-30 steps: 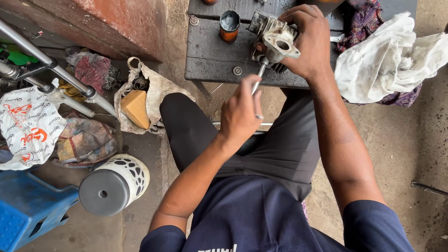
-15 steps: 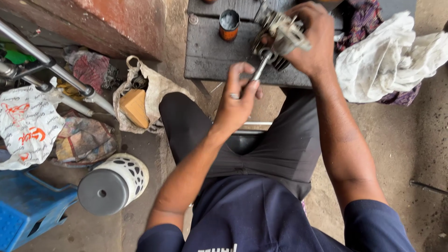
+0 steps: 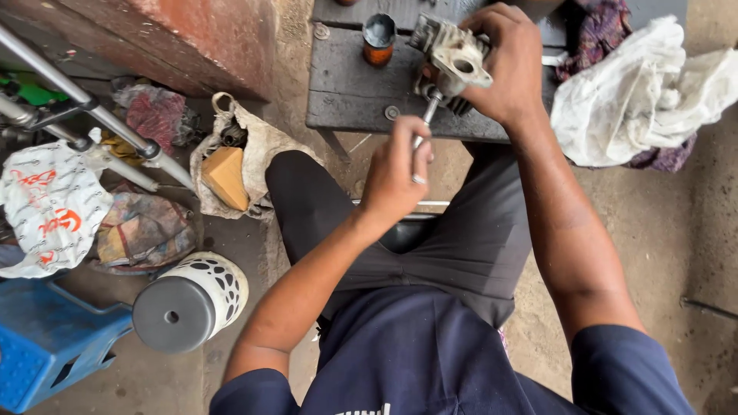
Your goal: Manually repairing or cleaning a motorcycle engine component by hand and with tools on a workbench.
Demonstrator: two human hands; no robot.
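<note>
Right, the left hand [image 3: 396, 173] is curled tight around the handle of a slim metal tool [image 3: 427, 114], a ring showing on one finger, and the shaft runs up and away into the underside of a pale metal engine part [image 3: 455, 58]. The right hand [image 3: 509, 65] is clamped over that part from the far side, fingers wrapped around it, holding it just above the near edge of a dark wooden bench [image 3: 346, 84]. The part shows a round opening on its flat face and fins along its back. On the bench just left of it stands a small orange can [image 3: 378, 38] with a dark top. To the right, a heap of white cloth [image 3: 638, 88] lies over darker rags. Below the hands, the person's knees in dark trousers spread out over a dusty concrete floor. Out to the left, a dirty bag [image 3: 254, 150] holds a tan block [image 3: 226, 177], a grey-topped white holder [image 3: 188, 301] lies on its side, a blue plastic stool [image 3: 42, 342] sits in the corner, and metal tubes [image 3: 92, 115] cross above a white printed bag [image 3: 50, 207].
</note>
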